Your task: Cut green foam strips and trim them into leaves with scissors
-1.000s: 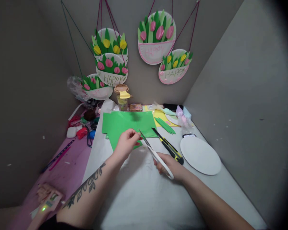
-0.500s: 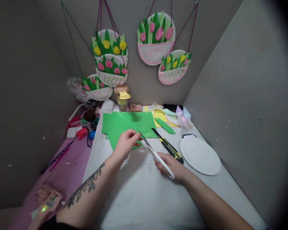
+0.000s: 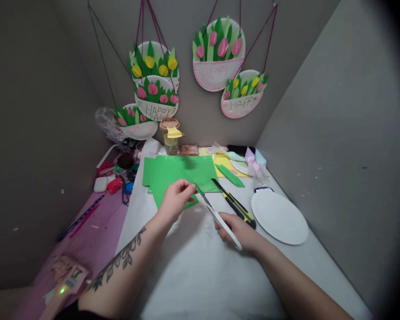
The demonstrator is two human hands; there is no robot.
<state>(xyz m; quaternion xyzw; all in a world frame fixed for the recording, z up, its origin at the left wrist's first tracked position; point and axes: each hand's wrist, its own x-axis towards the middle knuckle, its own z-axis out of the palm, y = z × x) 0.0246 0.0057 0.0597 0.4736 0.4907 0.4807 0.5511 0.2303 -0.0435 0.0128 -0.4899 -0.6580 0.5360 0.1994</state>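
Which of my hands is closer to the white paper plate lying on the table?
Right. The right hand, holding the scissors, is just left of the white paper plate; the left hand is farther left, pinching the green paper.

On the tabletop (image 3: 200, 275) the paper sheets (image 3: 178, 173) lie behind the left hand (image 3: 176, 200), the scissors (image 3: 216, 218) in the right hand (image 3: 240, 231) beside it, the knife (image 3: 235, 204) and plate (image 3: 280, 216) farther right, the cup (image 3: 169, 135) behind
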